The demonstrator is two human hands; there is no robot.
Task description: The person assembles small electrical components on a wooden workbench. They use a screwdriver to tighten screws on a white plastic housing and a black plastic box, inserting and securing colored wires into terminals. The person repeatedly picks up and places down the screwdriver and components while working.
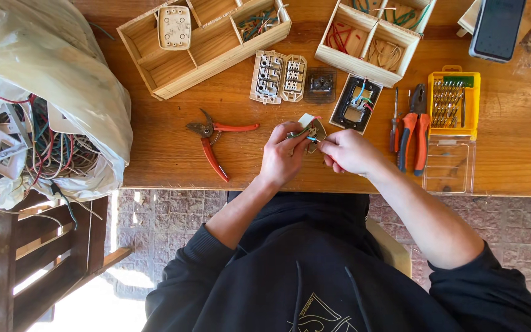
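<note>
1. Left hand [281,154] is gripping a small socket part [312,130] at the table's [173,154] near edge.
2. Right hand [348,150] is pinching a thin tool against that part.
3. Red cutters [215,140] are lying left; orange pliers [414,132] right.
4. Wooden trays [204,46] are sitting farther back.

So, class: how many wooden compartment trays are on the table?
2: large wooden tray at top left centre; smaller wooden tray to its right. Neither hand touches them.

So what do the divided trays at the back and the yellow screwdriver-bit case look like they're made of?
The divided trays look like bare, unfinished light wood: visible grain, matte slats. The yellow bit case looks like glossy moulded plastic, with a clear lid lying open, likely plastic too.
</note>
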